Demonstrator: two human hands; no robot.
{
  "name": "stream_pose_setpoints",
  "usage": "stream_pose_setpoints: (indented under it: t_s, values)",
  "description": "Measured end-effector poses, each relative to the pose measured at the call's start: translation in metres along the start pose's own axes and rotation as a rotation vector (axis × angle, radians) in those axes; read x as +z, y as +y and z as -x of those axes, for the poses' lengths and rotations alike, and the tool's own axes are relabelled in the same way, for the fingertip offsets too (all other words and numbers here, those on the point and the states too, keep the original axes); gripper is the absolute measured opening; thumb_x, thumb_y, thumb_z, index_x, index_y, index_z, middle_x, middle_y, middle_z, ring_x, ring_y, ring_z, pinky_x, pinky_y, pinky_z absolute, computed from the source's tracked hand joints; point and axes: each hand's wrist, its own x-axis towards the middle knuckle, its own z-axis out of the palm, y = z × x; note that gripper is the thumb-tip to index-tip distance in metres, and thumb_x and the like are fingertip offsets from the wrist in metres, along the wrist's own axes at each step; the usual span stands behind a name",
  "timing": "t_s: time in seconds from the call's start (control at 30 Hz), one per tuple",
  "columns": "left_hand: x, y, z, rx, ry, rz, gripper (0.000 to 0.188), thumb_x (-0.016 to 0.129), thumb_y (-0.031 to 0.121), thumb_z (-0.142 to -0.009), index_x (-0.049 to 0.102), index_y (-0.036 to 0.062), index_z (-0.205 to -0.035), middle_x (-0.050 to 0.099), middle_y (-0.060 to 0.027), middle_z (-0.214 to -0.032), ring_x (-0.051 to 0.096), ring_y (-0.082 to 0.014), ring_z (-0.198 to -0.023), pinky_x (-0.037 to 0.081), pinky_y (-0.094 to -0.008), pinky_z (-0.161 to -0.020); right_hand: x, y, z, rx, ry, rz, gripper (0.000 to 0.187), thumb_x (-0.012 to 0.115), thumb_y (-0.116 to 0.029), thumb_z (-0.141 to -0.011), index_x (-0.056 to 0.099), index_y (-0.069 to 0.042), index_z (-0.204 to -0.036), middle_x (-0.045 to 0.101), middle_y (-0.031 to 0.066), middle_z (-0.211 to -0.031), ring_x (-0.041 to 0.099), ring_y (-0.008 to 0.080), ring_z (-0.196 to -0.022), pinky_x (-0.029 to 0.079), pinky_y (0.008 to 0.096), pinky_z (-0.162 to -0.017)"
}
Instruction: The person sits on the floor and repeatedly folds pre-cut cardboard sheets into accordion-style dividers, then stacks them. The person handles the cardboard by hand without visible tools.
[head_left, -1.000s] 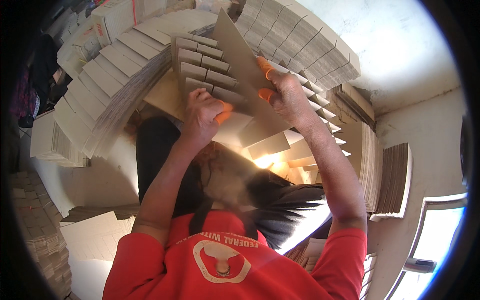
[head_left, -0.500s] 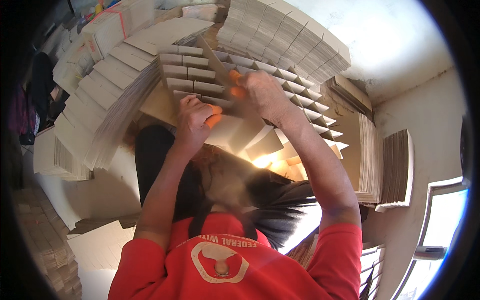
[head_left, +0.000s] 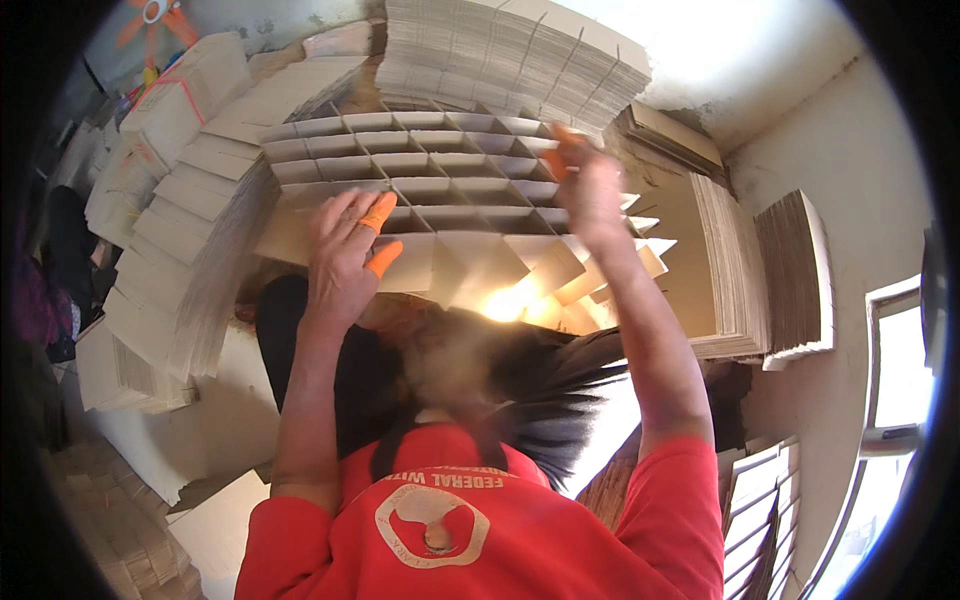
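A cardboard divider grid (head_left: 430,165) lies before me, its crossing strips forming rows of cells. Orange covers sit on the thumb and a finger of each hand. My left hand (head_left: 345,255) is at the grid's near left edge, fingers apart, with nothing seen in it. Over the grid's right side is my right hand (head_left: 592,195), blurred by motion. Its orange tips show close to the strips, but whether they grip one is unclear. Loose cardboard flaps (head_left: 440,265) fan out below the grid, lit by a bright glow.
Slotted cardboard stacks stand beyond the grid (head_left: 510,60) and along the left (head_left: 190,240). More stacked sheets (head_left: 800,270) lean by the right wall. A white box with pink string (head_left: 185,90) and an orange fan (head_left: 155,20) are at the far left.
The tilted strip that was in my right hand now sits level with the grid. My right hand has moved right; my left hand has moved slightly left and opened.
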Motion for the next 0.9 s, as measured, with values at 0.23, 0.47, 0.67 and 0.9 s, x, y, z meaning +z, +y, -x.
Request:
stream_pose_setpoints:
  t_s: [0.23,0.47,0.67,0.9]
  values:
    - [0.012,0.013,-0.002,0.104,-0.375,-0.135,0.076,0.079,0.021,-0.074,0.048,0.005,-0.141,0.052,-0.014,-0.142,0.041,-0.0294,-0.139,0.024,-0.0501,-0.117,-0.133,0.165,0.116,0.296,0.241,0.864,0.049,0.072,-0.02,-0.084,0.058,-0.005,-0.128,0.061,0.017,-0.12,0.057,0.037,-0.108,0.049,0.0446,-0.09]
    - [0.001,0.009,-0.001,0.098,-0.215,-0.138,0.071,0.08,0.02,-0.074,0.052,0.0047,-0.137,0.056,-0.0175,-0.136,0.048,-0.032,-0.131,0.032,-0.0501,-0.109,-0.165,0.205,0.164,0.341,0.022,0.835,0.045,0.077,-0.017,-0.072,0.062,-0.001,-0.111,0.065,0.0196,-0.107,0.06,0.0378,-0.102,0.049,0.044,-0.086]
    - [-0.028,-0.027,0.018,-0.203,-0.04,0.017,0.056,0.079,0.016,-0.079,0.06,0.0058,-0.131,0.065,-0.0142,-0.123,0.057,-0.0296,-0.117,0.042,-0.0401,-0.099,-0.171,0.2,0.158,0.57,0.197,0.651,0.027,0.075,-0.017,-0.078,0.062,-0.004,-0.098,0.068,0.0196,-0.092,0.065,0.0383,-0.088,0.05,0.0453,-0.078]
    - [-0.047,-0.06,0.042,-0.39,0.096,0.061,0.046,0.075,0.008,-0.085,0.063,0.004,-0.128,0.066,-0.0092,-0.126,0.062,-0.016,-0.099,0.049,-0.0316,-0.085,-0.179,0.116,0.122,0.345,0.508,0.559,0.013,0.068,-0.007,-0.089,0.064,-0.002,-0.1,0.067,0.0164,-0.084,0.065,0.0242,-0.071,0.052,0.0372,-0.064]
